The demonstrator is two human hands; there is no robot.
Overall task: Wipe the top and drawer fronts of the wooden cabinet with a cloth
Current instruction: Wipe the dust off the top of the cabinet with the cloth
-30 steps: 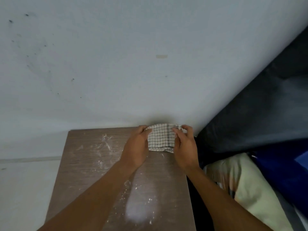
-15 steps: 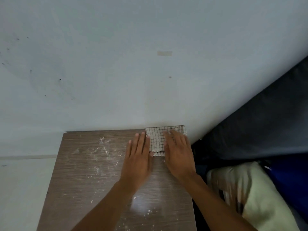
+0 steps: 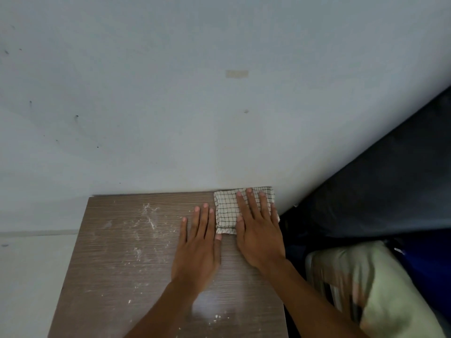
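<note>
Two flat hands: right hand (image 3: 258, 230) presses cloth (image 3: 228, 213) onto cabinet top (image 3: 117, 259).

Cloth (image 3: 228, 213) on cabinet top (image 3: 127, 252), far-right.

A single wide-angle head camera looks steeply down and forward from close above the brown wood-grain cabinet top (image 3: 117, 252), facing the pale grey wall (image 3: 170, 106) behind it; no second view shares the scene.

right hand (image 3: 258, 230) now flat on cloth (image 3: 227, 215), left hand (image 3: 197, 245) off it
</note>
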